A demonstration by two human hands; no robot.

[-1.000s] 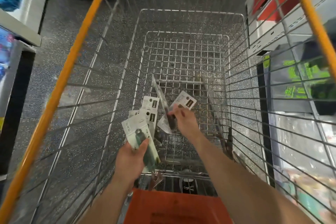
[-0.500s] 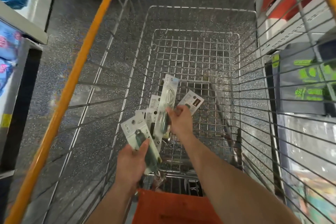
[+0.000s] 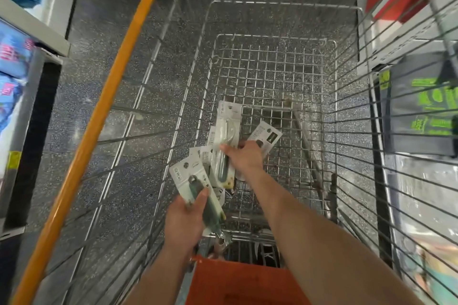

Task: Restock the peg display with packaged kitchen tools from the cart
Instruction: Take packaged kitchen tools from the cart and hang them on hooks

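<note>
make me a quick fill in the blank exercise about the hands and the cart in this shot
1. The left hand grips a packaged tool whose handle is dark ____.
2. The right hand holds a long package, so neither hand is ____.
3. The wire cart has a top rail coloured ____.

Missing words: green; empty; orange

The silver wire cart [image 3: 272,67] is standing open on top for you, while its slanting wire side walls [image 3: 138,156] are closing you in left and right. White carded packages [image 3: 267,134] are crowding the near floor, and the far grid is lying bare.
</note>
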